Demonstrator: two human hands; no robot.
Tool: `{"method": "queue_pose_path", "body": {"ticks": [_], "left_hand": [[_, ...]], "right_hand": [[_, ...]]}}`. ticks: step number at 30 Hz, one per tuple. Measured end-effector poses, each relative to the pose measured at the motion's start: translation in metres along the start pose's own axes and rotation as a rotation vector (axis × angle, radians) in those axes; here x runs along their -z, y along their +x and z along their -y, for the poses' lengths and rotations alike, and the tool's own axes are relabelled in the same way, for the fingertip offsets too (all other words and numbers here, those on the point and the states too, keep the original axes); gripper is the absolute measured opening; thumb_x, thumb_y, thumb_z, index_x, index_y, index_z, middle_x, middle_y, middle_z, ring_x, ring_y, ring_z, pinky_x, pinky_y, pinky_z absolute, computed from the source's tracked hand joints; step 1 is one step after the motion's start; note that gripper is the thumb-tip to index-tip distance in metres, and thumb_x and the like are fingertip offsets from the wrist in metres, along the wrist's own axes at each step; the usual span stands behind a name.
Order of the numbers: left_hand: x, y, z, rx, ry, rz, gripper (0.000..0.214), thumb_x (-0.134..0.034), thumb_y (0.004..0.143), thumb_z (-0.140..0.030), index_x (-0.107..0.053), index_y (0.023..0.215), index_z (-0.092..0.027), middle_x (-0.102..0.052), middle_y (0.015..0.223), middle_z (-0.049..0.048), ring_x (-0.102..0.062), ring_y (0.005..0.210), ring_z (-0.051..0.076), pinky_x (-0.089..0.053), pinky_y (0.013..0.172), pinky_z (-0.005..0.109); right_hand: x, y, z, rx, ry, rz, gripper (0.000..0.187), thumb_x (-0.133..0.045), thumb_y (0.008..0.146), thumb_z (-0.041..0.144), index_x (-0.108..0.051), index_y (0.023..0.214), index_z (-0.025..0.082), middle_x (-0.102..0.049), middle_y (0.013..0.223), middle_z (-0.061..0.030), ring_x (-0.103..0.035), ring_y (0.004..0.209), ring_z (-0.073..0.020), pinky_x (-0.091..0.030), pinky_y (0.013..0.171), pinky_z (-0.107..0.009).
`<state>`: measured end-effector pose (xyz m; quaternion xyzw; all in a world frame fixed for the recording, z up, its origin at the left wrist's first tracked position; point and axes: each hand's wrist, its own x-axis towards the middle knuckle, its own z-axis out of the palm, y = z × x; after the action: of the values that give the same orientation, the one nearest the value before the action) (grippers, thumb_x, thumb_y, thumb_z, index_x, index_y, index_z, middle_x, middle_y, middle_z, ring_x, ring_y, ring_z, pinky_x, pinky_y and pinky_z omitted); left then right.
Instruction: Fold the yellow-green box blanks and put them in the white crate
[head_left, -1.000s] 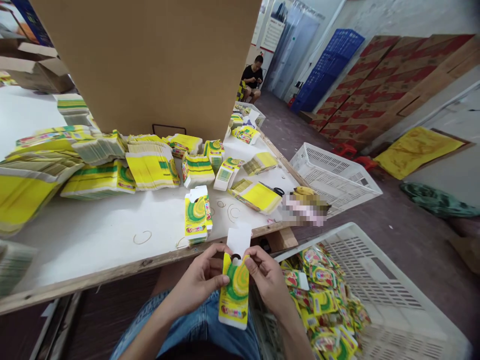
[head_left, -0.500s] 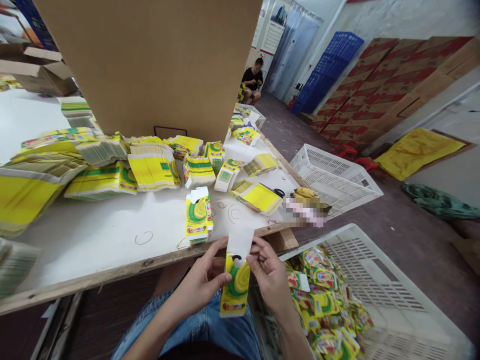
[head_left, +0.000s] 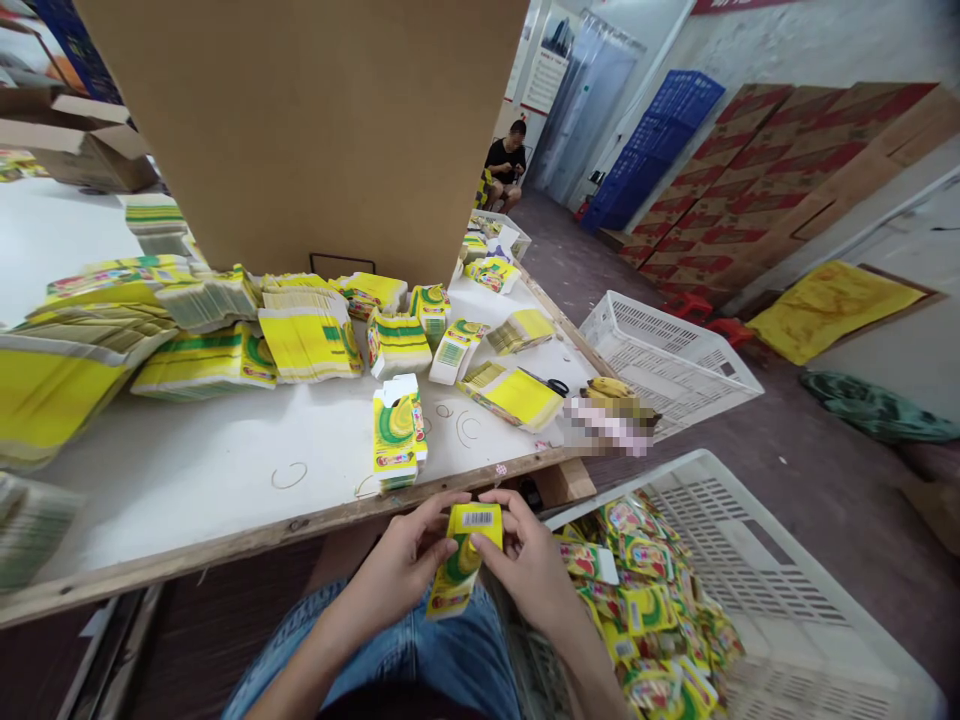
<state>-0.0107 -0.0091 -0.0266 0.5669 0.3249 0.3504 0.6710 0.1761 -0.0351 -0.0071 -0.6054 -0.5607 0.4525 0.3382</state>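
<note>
Over my lap, both hands grip a small yellow printed carton (head_left: 466,560) with a green swirl on its front. My left hand (head_left: 405,555) pinches its left edge, thumb on the front. At the right edge my right hand (head_left: 526,565) is closed on it, the thumb pressing just below a folded-over flap with a barcode. The fingertips behind the carton are hidden. Just beyond, at the table's front edge, a small stack of similar cartons (head_left: 397,430) stands with white flaps at its top.
Bundles of flat yellow cartons (head_left: 307,340) line the white table (head_left: 225,450) before a tall cardboard box (head_left: 315,140). Scissors (head_left: 557,387) and bananas (head_left: 609,388) lie at the right. A white crate (head_left: 780,560) of filled packets (head_left: 652,610) stands by my right arm. Another person (head_left: 506,165) sits farther back.
The carton's tall white flap, upright before, is now folded down over the front, showing its barcode. My two hands have come closer together around the carton's top.
</note>
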Motion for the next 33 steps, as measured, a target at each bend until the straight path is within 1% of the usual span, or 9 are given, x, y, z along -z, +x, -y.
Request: {"method": "queue_pose_path", "body": {"ticks": [4, 10, 13, 17, 22, 24, 29, 31, 33], "left_hand": [[0.0, 0.001, -0.001, 0.021, -0.019, 0.009, 0.045, -0.057, 0.09, -0.023, -0.055, 0.135, -0.018, -0.071, 0.121, 0.0139, -0.067, 0.11, 0.027, -0.051, 0.096, 0.039], [-0.001, 0.003, -0.003, 0.06, -0.136, -0.086, 0.049, -0.069, 0.082, -0.029, -0.057, 0.127, -0.014, -0.076, 0.102, 0.0132, -0.071, 0.093, 0.027, -0.054, 0.083, 0.037], [-0.001, 0.002, -0.005, 0.082, -0.173, -0.106, 0.049, -0.071, 0.081, -0.028, -0.057, 0.125, -0.013, -0.077, 0.098, 0.0125, -0.071, 0.087, 0.024, -0.054, 0.077, 0.033], [-0.003, 0.002, -0.004, 0.077, -0.169, -0.113, 0.048, -0.072, 0.081, -0.027, -0.058, 0.124, -0.013, -0.077, 0.098, 0.0121, -0.071, 0.086, 0.024, -0.054, 0.076, 0.032], [-0.011, 0.003, 0.0, 0.012, -0.116, -0.094, 0.041, -0.067, 0.084, -0.024, -0.059, 0.124, -0.016, -0.077, 0.108, 0.0131, -0.072, 0.097, 0.026, -0.056, 0.085, 0.036], [-0.009, 0.003, -0.002, -0.046, -0.002, -0.11, 0.04, -0.064, 0.088, -0.025, -0.059, 0.126, -0.018, -0.074, 0.119, 0.0135, -0.07, 0.108, 0.027, -0.054, 0.094, 0.04], [0.026, 0.006, -0.008, -0.241, 0.567, -0.422, 0.044, -0.061, 0.09, -0.027, -0.057, 0.134, -0.023, -0.058, 0.144, 0.012, -0.047, 0.14, 0.029, -0.033, 0.119, 0.051], [0.045, 0.009, -0.003, -0.274, 0.766, -0.519, 0.052, -0.06, 0.089, -0.025, -0.05, 0.141, -0.021, -0.05, 0.151, 0.0132, -0.035, 0.147, 0.031, -0.024, 0.122, 0.056], [0.06, 0.011, 0.004, -0.237, 0.899, -0.541, 0.058, -0.06, 0.089, -0.024, -0.045, 0.145, -0.021, -0.045, 0.156, 0.0133, -0.033, 0.148, 0.032, -0.024, 0.122, 0.058]], "right_hand": [[-0.004, 0.0, 0.002, 0.019, -0.073, -0.073, 0.028, -0.063, 0.084, 0.028, -0.056, 0.111, 0.022, -0.067, 0.063, 0.0032, -0.058, 0.055, -0.017, -0.042, 0.054, -0.025], [-0.011, -0.002, 0.003, 0.024, -0.111, -0.157, 0.035, -0.071, 0.08, 0.029, -0.062, 0.114, 0.021, -0.055, 0.049, 0.0089, -0.049, 0.045, -0.0144, -0.035, 0.049, -0.023], [-0.008, -0.003, 0.002, 0.11, -0.097, -0.164, 0.034, -0.067, 0.087, 0.037, -0.068, 0.116, 0.02, -0.07, 0.064, 0.0003, -0.061, 0.055, -0.0174, -0.044, 0.052, -0.025], [-0.005, -0.001, 0.0, 0.209, -0.016, -0.247, 0.027, -0.062, 0.092, 0.038, -0.076, 0.109, 0.022, -0.076, 0.11, -0.0098, -0.07, 0.099, -0.0253, -0.055, 0.083, -0.033], [-0.009, -0.004, -0.004, 0.195, 0.109, -0.242, 0.023, -0.064, 0.091, 0.035, -0.077, 0.105, 0.022, -0.077, 0.107, -0.0084, -0.07, 0.099, -0.0254, -0.055, 0.088, -0.038], [-0.003, -0.006, -0.004, 0.27, -0.012, -0.382, 0.02, -0.064, 0.092, 0.034, -0.078, 0.101, 0.023, -0.076, 0.101, -0.0087, -0.068, 0.096, -0.0258, -0.053, 0.087, -0.04], [0.035, -0.007, -0.008, 0.397, -0.512, -1.078, 0.022, -0.062, 0.093, 0.035, -0.077, 0.097, 0.019, -0.066, 0.104, -0.0153, -0.058, 0.103, -0.0315, -0.033, 0.103, -0.054], [0.046, -0.006, -0.011, 0.384, -0.597, -1.155, 0.025, -0.062, 0.093, 0.036, -0.076, 0.099, 0.016, -0.064, 0.108, -0.017, -0.057, 0.107, -0.0332, -0.029, 0.106, -0.056], [0.046, -0.005, -0.013, 0.394, -0.553, -1.094, 0.025, -0.061, 0.093, 0.036, -0.075, 0.097, 0.017, -0.065, 0.104, -0.0157, -0.058, 0.105, -0.0321, -0.034, 0.103, -0.054]]}}
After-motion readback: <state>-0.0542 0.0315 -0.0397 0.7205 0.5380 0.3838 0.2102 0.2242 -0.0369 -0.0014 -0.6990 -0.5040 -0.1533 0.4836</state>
